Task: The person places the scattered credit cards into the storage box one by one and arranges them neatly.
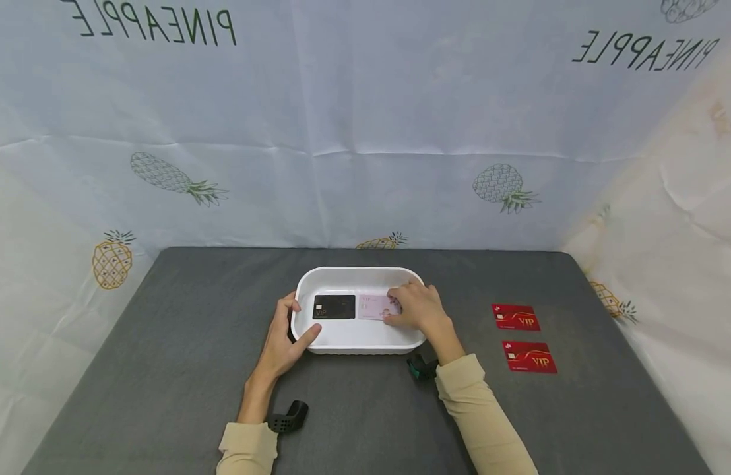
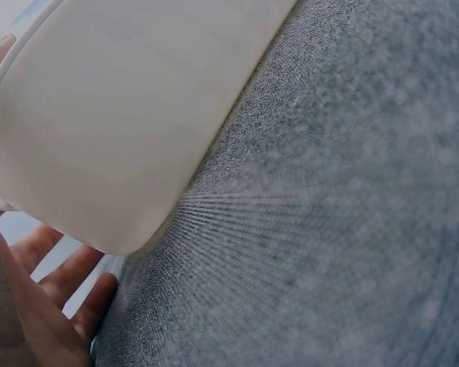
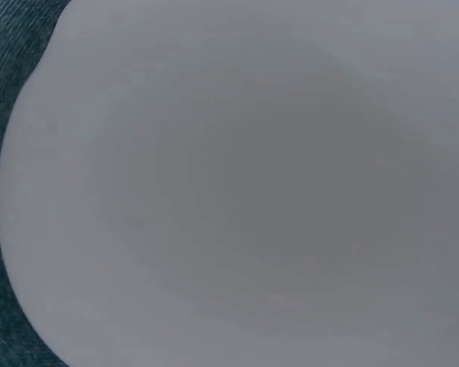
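A white plastic tray [image 1: 353, 335] with rounded corners stands on the grey table. Its left end is held by my left hand [image 1: 279, 346], the thumb over the rim and the fingers along the outer side; the left wrist view shows several fingers [image 2: 73, 275] beside the tray wall [image 2: 115, 122]. Inside lies a black VIP card [image 1: 334, 307]. To its right is a pink VIP card [image 1: 374, 307], whose right end my right hand [image 1: 423, 307] holds between thumb and fingers. The right wrist view is filled by the tray's white surface [image 3: 252, 191], so that hand is hidden there.
Two red VIP cards [image 1: 516, 317] lie one behind the other on the grey table [image 1: 187, 369], right of the tray. A cloth with pineapple prints [image 1: 330, 119] hangs behind the table's far edge. Dark wrist straps [image 1: 288, 417] are on both wrists.
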Demonstrator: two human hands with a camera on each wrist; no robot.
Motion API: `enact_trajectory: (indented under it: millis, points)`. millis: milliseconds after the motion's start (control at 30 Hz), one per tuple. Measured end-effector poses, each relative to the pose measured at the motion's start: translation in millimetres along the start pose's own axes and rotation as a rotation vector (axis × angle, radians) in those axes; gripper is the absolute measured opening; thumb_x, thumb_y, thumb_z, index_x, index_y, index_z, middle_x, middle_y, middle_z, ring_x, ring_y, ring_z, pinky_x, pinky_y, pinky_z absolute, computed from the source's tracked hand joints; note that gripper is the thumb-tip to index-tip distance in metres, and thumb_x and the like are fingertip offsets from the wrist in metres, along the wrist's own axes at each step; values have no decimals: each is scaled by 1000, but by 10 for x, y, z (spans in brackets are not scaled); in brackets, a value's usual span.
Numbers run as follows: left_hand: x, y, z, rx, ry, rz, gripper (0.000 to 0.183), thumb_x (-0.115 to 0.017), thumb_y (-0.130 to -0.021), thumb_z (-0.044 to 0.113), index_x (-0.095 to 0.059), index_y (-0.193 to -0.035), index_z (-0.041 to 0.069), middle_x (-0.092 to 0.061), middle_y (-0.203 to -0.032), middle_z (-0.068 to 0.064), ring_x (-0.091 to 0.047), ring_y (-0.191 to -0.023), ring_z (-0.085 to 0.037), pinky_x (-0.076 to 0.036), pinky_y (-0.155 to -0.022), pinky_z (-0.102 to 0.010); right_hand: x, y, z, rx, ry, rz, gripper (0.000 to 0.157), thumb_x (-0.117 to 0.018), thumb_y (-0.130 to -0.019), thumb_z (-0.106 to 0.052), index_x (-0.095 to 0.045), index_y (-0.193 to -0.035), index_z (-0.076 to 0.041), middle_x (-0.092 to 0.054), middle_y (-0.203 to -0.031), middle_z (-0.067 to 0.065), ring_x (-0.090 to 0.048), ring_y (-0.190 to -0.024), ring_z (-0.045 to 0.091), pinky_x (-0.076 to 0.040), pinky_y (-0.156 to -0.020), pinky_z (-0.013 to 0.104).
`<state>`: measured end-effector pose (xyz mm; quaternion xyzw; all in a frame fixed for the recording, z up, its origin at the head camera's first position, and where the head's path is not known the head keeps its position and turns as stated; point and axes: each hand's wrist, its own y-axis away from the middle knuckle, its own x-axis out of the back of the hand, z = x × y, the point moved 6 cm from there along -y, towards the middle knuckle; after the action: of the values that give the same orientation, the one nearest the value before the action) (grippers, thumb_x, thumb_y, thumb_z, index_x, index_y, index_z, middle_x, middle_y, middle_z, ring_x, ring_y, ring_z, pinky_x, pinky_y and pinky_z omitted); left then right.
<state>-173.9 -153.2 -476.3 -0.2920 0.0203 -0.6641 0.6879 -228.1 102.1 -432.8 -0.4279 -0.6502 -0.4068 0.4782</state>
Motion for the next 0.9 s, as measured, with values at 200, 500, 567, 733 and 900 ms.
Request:
enact_trajectory:
  millis: [200, 500, 567, 733, 900]
  points:
    - [-6, 1, 4, 9, 17, -1, 46, -75, -83, 12, -39, -107, -1, -47, -148, -27, -50, -132, -44, -29, -103, -11, -22, -5, 8, -6, 9, 1, 44, -84, -84, -36, -74, -122, -17, -75, -100, 2, -53, -98, 21, -45, -84, 48]
    - [-6, 1, -2, 7, 19, -6, 46, -75, -84, 12, -39, -108, -2, -47, -150, -26, -48, -135, -43, -28, -105, -11, -25, -7, 6, 4, 9, 19, 45, -85, -83, -35, -75, -122, -16, -74, -94, 1, -54, -97, 22, -48, -87, 54]
    - [-4, 4, -6, -2, 18, 0, 46, -75, -84, 11, -41, -112, -4, -47, -149, -27, -48, -135, -43, -27, -106, -10, -25, -8, 6, 3, 5, 20, 45, -85, -83, -35, -75, -122, -16, -74, -95, 1, -54, -97, 22, -48, -88, 54]
    - [3, 8, 8, -14, -30, -1, 62, -72, -86, 14, -48, -141, 0, -48, -149, -24, -46, -137, -41, -25, -110, -11, -30, -12, 8, 1, -2, 14, 44, -85, -84, -34, -75, -122, -16, -74, -95, 2, -54, -97, 21, -48, -87, 53]
    - [2, 8, 25, 2, -69, -25, 77, -71, -87, 18, -40, -156, 6, -44, -155, -22, -43, -142, -39, -27, -116, -24, -31, -10, 0, 7, 2, 14, 42, -85, -83, -34, -75, -119, -16, -74, -96, 2, -54, -95, 20, -46, -83, 50]
